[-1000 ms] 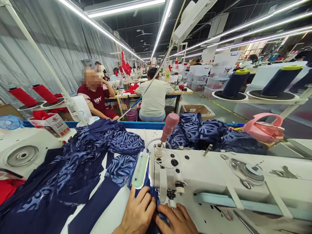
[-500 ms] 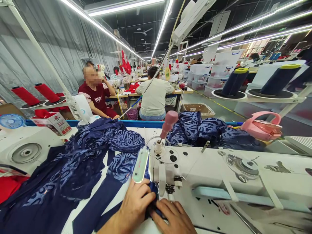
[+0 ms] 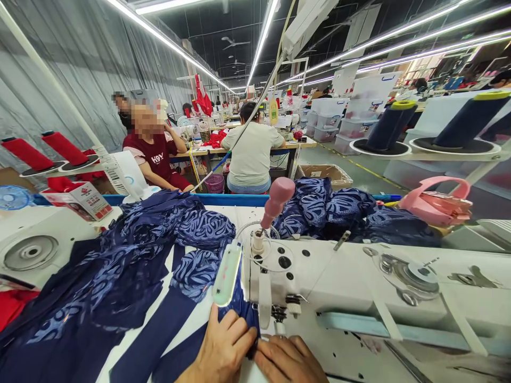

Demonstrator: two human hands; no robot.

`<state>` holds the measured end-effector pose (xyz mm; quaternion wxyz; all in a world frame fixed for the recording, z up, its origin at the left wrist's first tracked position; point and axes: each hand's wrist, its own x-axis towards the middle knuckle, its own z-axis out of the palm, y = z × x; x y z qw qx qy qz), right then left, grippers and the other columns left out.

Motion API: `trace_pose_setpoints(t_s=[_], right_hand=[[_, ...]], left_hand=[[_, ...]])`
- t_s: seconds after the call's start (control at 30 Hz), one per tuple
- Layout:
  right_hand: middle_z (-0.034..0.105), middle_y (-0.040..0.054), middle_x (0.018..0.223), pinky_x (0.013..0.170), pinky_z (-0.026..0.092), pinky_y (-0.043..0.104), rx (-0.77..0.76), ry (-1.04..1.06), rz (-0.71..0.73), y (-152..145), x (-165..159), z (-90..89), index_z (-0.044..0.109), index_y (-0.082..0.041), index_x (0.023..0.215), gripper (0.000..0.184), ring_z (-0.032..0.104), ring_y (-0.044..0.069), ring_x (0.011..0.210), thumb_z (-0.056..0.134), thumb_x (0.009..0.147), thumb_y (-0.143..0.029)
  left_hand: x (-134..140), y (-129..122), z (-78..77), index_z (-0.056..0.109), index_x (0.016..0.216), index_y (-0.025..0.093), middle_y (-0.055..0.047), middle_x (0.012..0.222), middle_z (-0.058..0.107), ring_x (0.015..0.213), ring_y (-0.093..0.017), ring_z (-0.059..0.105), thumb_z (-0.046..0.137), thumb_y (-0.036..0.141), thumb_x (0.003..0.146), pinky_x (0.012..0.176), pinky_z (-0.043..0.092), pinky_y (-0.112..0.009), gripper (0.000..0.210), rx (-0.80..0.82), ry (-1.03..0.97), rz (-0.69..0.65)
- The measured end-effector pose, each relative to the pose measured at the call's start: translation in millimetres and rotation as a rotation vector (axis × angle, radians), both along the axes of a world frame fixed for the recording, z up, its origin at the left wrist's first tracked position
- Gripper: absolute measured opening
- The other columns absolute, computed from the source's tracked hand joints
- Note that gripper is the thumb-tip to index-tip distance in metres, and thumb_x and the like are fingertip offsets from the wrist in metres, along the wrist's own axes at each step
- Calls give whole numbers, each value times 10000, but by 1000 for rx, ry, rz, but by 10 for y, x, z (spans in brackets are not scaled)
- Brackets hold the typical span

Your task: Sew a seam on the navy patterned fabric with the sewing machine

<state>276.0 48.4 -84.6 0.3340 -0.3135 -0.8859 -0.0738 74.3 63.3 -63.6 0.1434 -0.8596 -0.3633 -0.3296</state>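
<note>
Everything here gathers around the white sewing machine [image 3: 359, 287], and the reason shows at its needle end: both hands lie flat on the navy fabric [image 3: 239, 308] right below the machine's head, so the cloth stays smooth and square where the stitching would fall. The left hand [image 3: 223, 346] rests just left of the presser foot with its fingers [image 3: 239, 332] spread fairly wide and pressed down on the cloth, pinning it instead of gripping it. The right hand [image 3: 285, 359] sits in front of the needle, touching the left, fingers close together and laid on the same piece; whether any fingertip pinches an edge I cannot tell, since the cloth is dark and partly hidden beneath them. To the left of the machine the rest of the patterned blue cloth [image 3: 131, 260] trails loosely over the counter [image 3: 191, 324], likely so it can feed without dragging. Behind the machine another heap of the same blue material [image 3: 331, 210] is bunched, beside a pink basket [image 3: 437, 205] off to the machine's right rear. A pink-capped bottle [image 3: 275, 199] stands up from the top of the machine, close at hand. Dark thread cones [image 3: 391, 125] sit on a stand above and behind the machine's right end, red cones [image 3: 64, 149] far off to its left. Beyond it, other people sit at their own stations.
</note>
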Motion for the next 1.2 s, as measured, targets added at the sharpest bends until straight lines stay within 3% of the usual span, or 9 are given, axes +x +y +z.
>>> trace_pose_setpoints(t_s=[0.2, 0.4, 0.67, 0.83, 0.93, 1.07, 1.2], right_hand=[[716, -15, 1120, 733, 367, 328, -39, -3, 1, 31, 28, 17, 639, -216, 1124, 284, 562, 173, 809, 562, 871, -113], [704, -12, 1148, 754, 378, 322, -34, -33, 9, -3, 27, -1, 630, -214, 1149, 313, 562, 171, 877, 571, 861, -106], [700, 5, 1146, 760, 385, 333, -35, -95, -23, -3, 19, -50, 647, -218, 1105, 254, 565, 182, 853, 600, 860, -171], [709, 7, 1109, 774, 402, 330, -147, -5, -10, -32, 71, 116, 656, -238, 1122, 343, 572, 191, 874, 545, 826, -103], [695, 32, 1002, 779, 409, 344, -189, 50, -90, -19, 102, 207, 654, -235, 1146, 407, 573, 214, 891, 498, 811, -65], [650, 47, 867, 732, 406, 355, -62, 29, -111, 22, 78, 180, 642, -212, 1176, 433, 559, 222, 783, 517, 775, -110], [661, 47, 909, 733, 399, 350, -114, -49, -106, 4, 43, 143, 611, -180, 1226, 459, 558, 217, 805, 557, 775, -111]], left_hand=[[53, 28, 116, 610, 1063, 181, -23, 840, 672, 818, -173, 620, 415, 34, 882, 1164, 228, -587, 305, -1, -48, 26], [39, -64, 200, 623, 994, 201, -9, 839, 658, 839, -167, 617, 427, 36, 888, 1130, 251, -482, 277, -154, -110, 6], [69, -21, 110, 624, 1039, 160, -43, 888, 683, 844, -184, 626, 425, 2, 830, 1181, 180, -557, 328, -36, -52, 14], [56, 17, 93, 642, 1066, 145, -35, 876, 686, 853, -189, 629, 433, 8, 814, 1208, 122, -541, 355, -30, -44, 23], [62, 21, 106, 634, 1111, 133, -36, 892, 700, 883, -192, 628, 426, -4, 824, 1216, 97, -547, 380, -12, -21, 14], [76, 7, 107, 639, 1089, 138, -38, 883, 708, 889, -194, 627, 435, 2, 838, 1209, 126, -578, 350, 16, -39, 28], [56, -11, 115, 640, 1010, 159, -20, 844, 688, 834, -173, 625, 438, 13, 868, 1188, 173, -593, 286, -47, -90, -5]])
